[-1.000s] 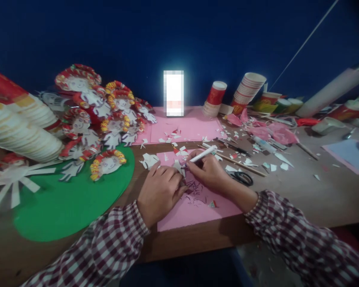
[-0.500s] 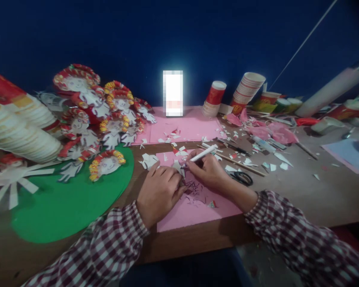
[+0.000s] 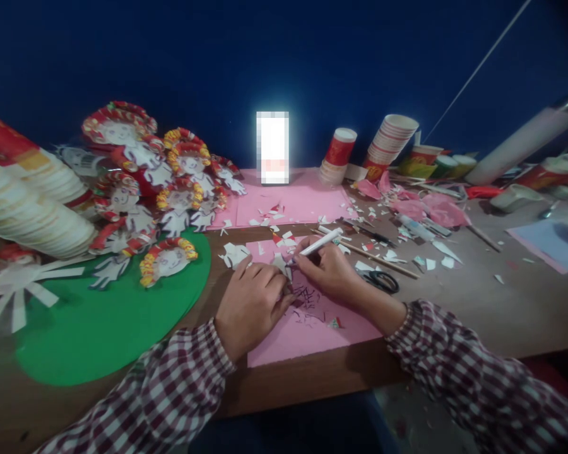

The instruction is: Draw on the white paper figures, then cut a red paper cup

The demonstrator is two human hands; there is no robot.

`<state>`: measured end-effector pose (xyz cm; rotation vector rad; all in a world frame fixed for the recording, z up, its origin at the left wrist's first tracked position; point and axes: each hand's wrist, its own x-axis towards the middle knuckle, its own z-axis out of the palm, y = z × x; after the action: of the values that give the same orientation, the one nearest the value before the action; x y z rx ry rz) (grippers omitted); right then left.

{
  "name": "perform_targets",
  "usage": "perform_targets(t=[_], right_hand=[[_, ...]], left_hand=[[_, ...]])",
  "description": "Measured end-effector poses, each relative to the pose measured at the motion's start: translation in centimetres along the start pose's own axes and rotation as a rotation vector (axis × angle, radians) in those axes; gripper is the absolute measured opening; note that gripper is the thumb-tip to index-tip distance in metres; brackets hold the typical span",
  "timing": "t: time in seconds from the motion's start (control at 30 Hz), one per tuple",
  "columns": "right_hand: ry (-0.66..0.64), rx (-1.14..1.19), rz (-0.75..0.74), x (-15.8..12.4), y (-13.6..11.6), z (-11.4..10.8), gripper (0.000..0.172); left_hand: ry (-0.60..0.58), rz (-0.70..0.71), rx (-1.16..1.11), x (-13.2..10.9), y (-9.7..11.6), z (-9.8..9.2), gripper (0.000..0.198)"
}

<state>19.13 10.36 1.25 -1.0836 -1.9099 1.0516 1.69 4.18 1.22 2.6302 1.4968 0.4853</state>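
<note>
My right hand point(image 3: 336, 271) is closed around a white marker pen point(image 3: 320, 241), its tip down at a small white paper cutout point(image 3: 281, 260). Fingers bent and pressed together, my left hand point(image 3: 250, 302) holds that cutout against a pink sheet point(image 3: 284, 350); much of the cutout is hidden under the fingers. Dark pen strokes point(image 3: 305, 296) mark the sheet between the hands. Another white cutout point(image 3: 235, 255) lies just beyond my left hand. Black-handled scissors point(image 3: 382, 281) rest beside my right wrist.
Paper dolls with curled red and yellow hair point(image 3: 170, 261) and a green sheet point(image 3: 108, 334) are at left, near stacked cups point(image 3: 33, 208). A lit phone point(image 3: 274, 148) stands at the back. Paper scraps, a wooden stick point(image 3: 383, 257) and more cups point(image 3: 392, 142) spread to the right.
The view shifts very slightly. Both hands stay in nearly the same place, with the marker pen still at the cutout.
</note>
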Motion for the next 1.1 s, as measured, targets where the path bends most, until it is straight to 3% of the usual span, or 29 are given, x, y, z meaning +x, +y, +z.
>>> perform_targets(t=[0.47, 0.73, 0.9, 1.1], right_hand=[[-0.018, 0.027, 0.03, -0.04, 0.19, 0.0, 0.01], [0.007, 0.114, -0.032, -0.13, 0.51, 0.28, 0.006], [-0.05, 0.026, 0.016, -0.23, 0.09, 0.08, 0.01], [-0.028, 0.009, 0.023, -0.09, -0.08, 0.08, 0.011]], left_hand=[[-0.02, -0.013, 0.012, -0.02, 0.03, -0.02, 0.027], [-0.023, -0.013, 0.018, 0.01, 0.0, -0.06, 0.028], [-0.011, -0.007, 0.02, 0.0, 0.04, -0.07, 0.026], [-0.002, -0.012, 0.009, -0.05, 0.06, -0.07, 0.028]])
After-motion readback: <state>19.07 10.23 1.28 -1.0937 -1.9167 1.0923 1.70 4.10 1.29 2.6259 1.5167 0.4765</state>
